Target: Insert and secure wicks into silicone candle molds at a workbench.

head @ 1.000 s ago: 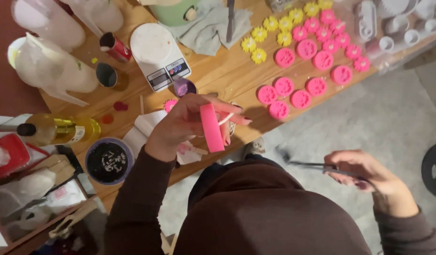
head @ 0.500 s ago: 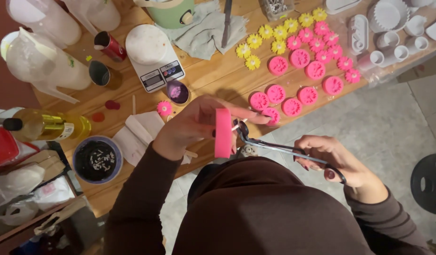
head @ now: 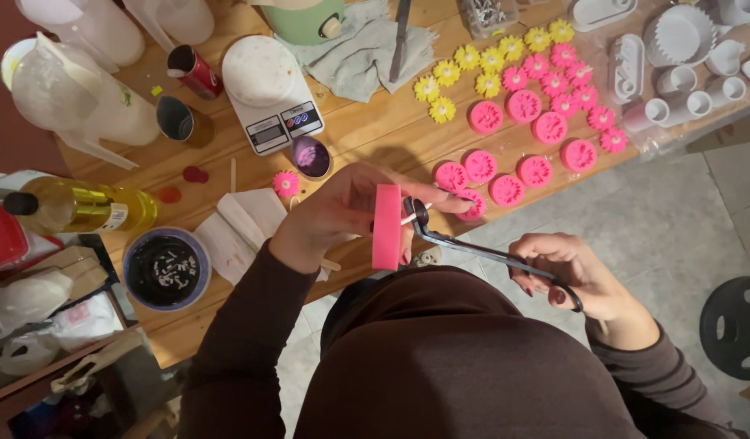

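Head view: left hand (head: 330, 215) grips pink candle (head: 385, 227) past table edge (head: 375, 268); right hand (head: 570, 272) grips wick trimmer (head: 472, 248).

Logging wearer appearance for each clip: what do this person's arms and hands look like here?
Both arms are covered to the wrist by long dark brown sleeves, the right sleeve ribbed at the cuff, the left sleeve smooth. The left hand and right hand are bare, without gloves; the nails carry dark polish. No rings or watch can be made out.
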